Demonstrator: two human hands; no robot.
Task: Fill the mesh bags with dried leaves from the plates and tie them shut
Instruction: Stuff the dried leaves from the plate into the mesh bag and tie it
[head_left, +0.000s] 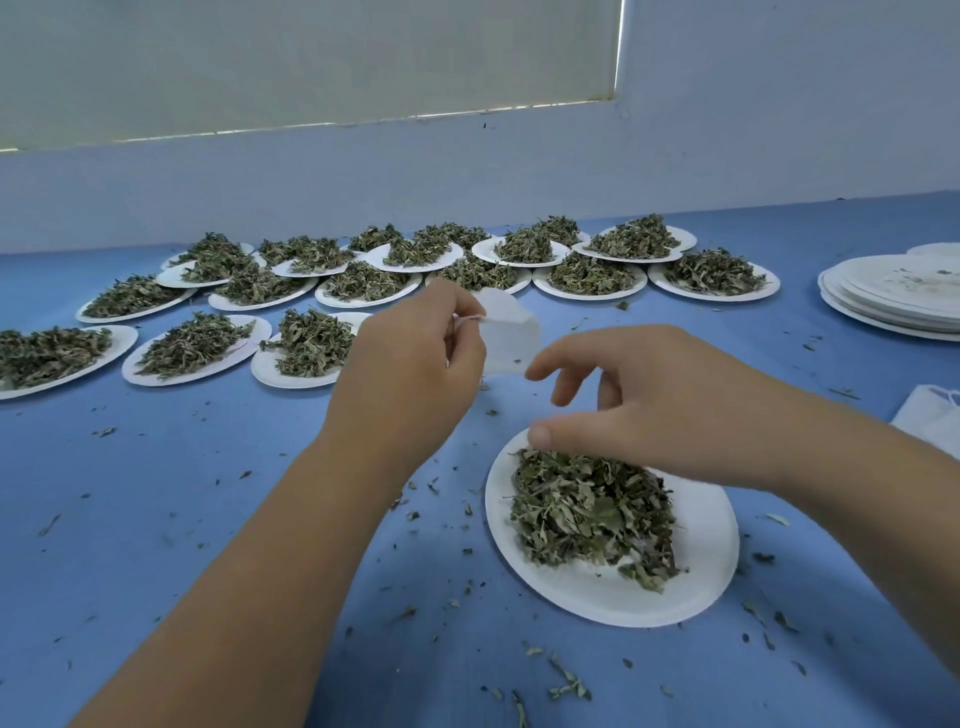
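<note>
My left hand (410, 358) pinches the top edge of a small white mesh bag (511, 332) and holds it up above the blue table. The bag hangs flat and looks empty. My right hand (649, 395) hovers just right of the bag with its fingers loosely spread and nothing in them. Under that hand lies a white paper plate (691, 592) with a heap of dried green leaves (587, 514).
Several white plates heaped with dried leaves (311, 340) fill the far half of the blue table (208, 493). A stack of empty plates (893, 291) sits at the far right. White mesh bags (930, 415) lie at the right edge. Leaf crumbs are scattered around.
</note>
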